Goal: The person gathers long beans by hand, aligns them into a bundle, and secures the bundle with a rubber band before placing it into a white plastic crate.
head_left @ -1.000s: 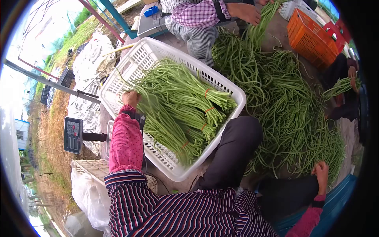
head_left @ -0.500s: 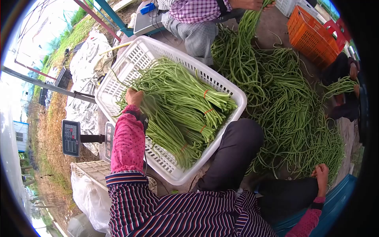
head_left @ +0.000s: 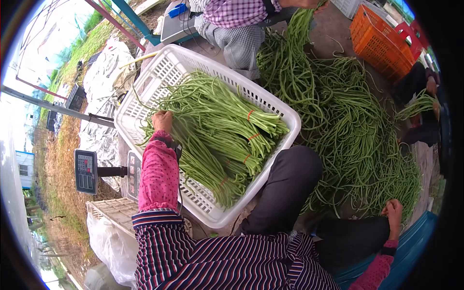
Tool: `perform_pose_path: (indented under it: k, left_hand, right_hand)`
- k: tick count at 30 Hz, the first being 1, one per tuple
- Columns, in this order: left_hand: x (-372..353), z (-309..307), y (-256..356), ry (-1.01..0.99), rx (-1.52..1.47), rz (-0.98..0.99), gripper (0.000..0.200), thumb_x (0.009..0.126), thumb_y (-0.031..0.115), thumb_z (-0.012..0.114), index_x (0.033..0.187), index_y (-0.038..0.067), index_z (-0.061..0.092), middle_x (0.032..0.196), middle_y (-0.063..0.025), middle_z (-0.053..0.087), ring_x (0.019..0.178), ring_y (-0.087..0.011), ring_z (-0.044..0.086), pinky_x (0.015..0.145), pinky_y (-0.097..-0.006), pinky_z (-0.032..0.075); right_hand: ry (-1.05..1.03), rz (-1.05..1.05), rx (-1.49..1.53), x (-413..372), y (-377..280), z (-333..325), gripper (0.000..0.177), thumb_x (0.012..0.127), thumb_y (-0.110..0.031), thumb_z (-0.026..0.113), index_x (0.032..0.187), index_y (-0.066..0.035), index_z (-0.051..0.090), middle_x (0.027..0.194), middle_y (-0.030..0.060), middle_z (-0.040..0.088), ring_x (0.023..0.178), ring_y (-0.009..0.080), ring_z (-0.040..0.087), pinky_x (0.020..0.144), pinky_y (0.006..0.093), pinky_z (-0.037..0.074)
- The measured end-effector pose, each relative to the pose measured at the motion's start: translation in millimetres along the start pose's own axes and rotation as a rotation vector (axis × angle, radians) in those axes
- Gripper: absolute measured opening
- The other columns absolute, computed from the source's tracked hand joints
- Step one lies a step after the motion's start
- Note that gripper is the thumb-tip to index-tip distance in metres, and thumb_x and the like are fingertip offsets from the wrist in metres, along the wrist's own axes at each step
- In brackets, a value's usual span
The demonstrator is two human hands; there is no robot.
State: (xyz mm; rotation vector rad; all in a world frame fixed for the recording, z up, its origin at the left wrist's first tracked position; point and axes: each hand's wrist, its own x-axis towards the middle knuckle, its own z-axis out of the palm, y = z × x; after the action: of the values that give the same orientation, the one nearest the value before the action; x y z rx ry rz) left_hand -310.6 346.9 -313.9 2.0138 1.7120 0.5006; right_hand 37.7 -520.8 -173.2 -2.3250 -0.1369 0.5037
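A white slatted crate (head_left: 246, 87) holds several bundles of long green beans (head_left: 208, 106), some tied with red bands near their right ends. My left hand (head_left: 162, 121) is inside the crate's left part, its fingers closed on the tail ends of the beans. At the lower right, my right hand (head_left: 392, 210) rests by my knee at the edge of a big heap of loose beans (head_left: 353, 130). Its fingers are curled, and whether anything small is between them is hidden.
A scale display (head_left: 86, 171) on a post stands left of the crate. Across from me a person in a checked sleeve (head_left: 237, 13) holds beans. An orange crate (head_left: 382, 43) is at the upper right. Another person's hand (head_left: 431, 86) with beans is at the far right.
My left hand has shifted slightly left and stays at the bean tails. The person across has moved their held beans slightly. My right hand has hardly moved.
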Motion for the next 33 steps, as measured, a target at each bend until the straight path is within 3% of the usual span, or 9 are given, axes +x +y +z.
perform_pose_path:
  k: [1, 4, 13, 16, 22, 25, 28, 31, 33]
  left_hand:
    - [-4, -2, 5, -0.007, -0.001, -0.006, 0.030, 0.068, 0.028, 0.063, 0.087, 0.007, 0.074, 0.094, -0.0231, 0.065, 0.106, -0.0349, 0.053, 0.093, -0.0383, 0.043]
    - [-8, 3, 10, 0.162, 0.113, 0.130, 0.033, 0.066, 0.027, 0.069, 0.085, 0.002, 0.073, 0.074, -0.0141, 0.069, 0.070, -0.0258, 0.066, 0.070, -0.0348, 0.051]
    - [-21, -4, 28, 0.090, 0.038, -0.024, 0.034, 0.064, 0.026, 0.068, 0.086, 0.001, 0.073, 0.084, -0.0201, 0.068, 0.088, -0.0304, 0.062, 0.084, -0.0365, 0.048]
    - [-27, -11, 35, -0.069, 0.118, -0.110, 0.040, 0.068, 0.027, 0.064, 0.104, 0.011, 0.070, 0.117, -0.0170, 0.051, 0.109, -0.0322, 0.054, 0.095, -0.0407, 0.042]
    - [-33, -6, 42, -0.041, 0.159, -0.135, 0.038, 0.070, 0.031, 0.065, 0.105, 0.020, 0.071, 0.126, -0.0110, 0.047, 0.117, -0.0302, 0.050, 0.100, -0.0495, 0.035]
    - [-42, -8, 60, 0.025, 0.208, -0.167, 0.036, 0.070, 0.028, 0.065, 0.103, 0.015, 0.073, 0.109, -0.0221, 0.063, 0.113, -0.0353, 0.050, 0.097, -0.0374, 0.042]
    - [-46, -6, 71, 0.072, 0.247, -0.236, 0.033, 0.071, 0.025, 0.064, 0.102, 0.017, 0.074, 0.113, -0.0195, 0.060, 0.113, -0.0334, 0.052, 0.097, -0.0378, 0.042]
    - [-30, 5, 46, 0.045, 0.091, -0.241, 0.026, 0.076, 0.026, 0.065, 0.100, 0.022, 0.073, 0.122, -0.0077, 0.048, 0.117, -0.0290, 0.050, 0.099, -0.0503, 0.034]
    - [-37, 2, 48, 0.083, 0.069, -0.205, 0.024, 0.076, 0.027, 0.065, 0.098, 0.022, 0.074, 0.121, -0.0072, 0.049, 0.115, -0.0284, 0.051, 0.098, -0.0499, 0.036]
  right_hand:
    - [0.000, -0.012, -0.004, -1, -1, 0, 0.022, 0.093, -0.021, 0.052, 0.090, 0.000, 0.055, 0.064, 0.0054, 0.057, 0.051, 0.0111, 0.057, 0.049, 0.0256, 0.049]
    - [0.008, -0.024, -0.017, -1, -2, 1, 0.023, 0.093, -0.022, 0.052, 0.089, 0.000, 0.054, 0.064, 0.0056, 0.056, 0.051, 0.0112, 0.057, 0.049, 0.0261, 0.049]
    - [0.005, -0.007, -0.034, 1, -4, 1, 0.022, 0.093, -0.022, 0.052, 0.088, -0.001, 0.053, 0.064, 0.0052, 0.056, 0.051, 0.0112, 0.057, 0.048, 0.0264, 0.049]
    - [0.006, 0.034, -0.019, -2, -17, 4, 0.019, 0.094, -0.017, 0.051, 0.089, 0.002, 0.053, 0.066, 0.0061, 0.056, 0.052, 0.0116, 0.056, 0.050, 0.0267, 0.049]
    - [0.000, 0.034, 0.008, 1, -10, 3, 0.018, 0.094, -0.015, 0.051, 0.091, 0.003, 0.054, 0.067, 0.0065, 0.055, 0.054, 0.0117, 0.055, 0.050, 0.0269, 0.049]
    - [-0.004, 0.041, -0.005, 1, -15, 3, 0.018, 0.094, -0.015, 0.051, 0.090, 0.003, 0.054, 0.066, 0.0064, 0.055, 0.054, 0.0116, 0.055, 0.050, 0.0270, 0.049]
    - [0.001, 0.046, -0.007, 1, -16, 4, 0.018, 0.094, -0.015, 0.051, 0.089, 0.002, 0.054, 0.066, 0.0061, 0.055, 0.054, 0.0114, 0.055, 0.050, 0.0269, 0.049]
    - [-0.011, 0.031, 0.013, 1, -12, 3, 0.018, 0.094, -0.015, 0.051, 0.089, 0.002, 0.053, 0.066, 0.0059, 0.055, 0.053, 0.0112, 0.055, 0.050, 0.0268, 0.049]
    - [-0.012, 0.029, 0.014, 2, -13, 3, 0.018, 0.094, -0.015, 0.051, 0.088, 0.002, 0.053, 0.066, 0.0060, 0.055, 0.053, 0.0113, 0.055, 0.050, 0.0268, 0.049]
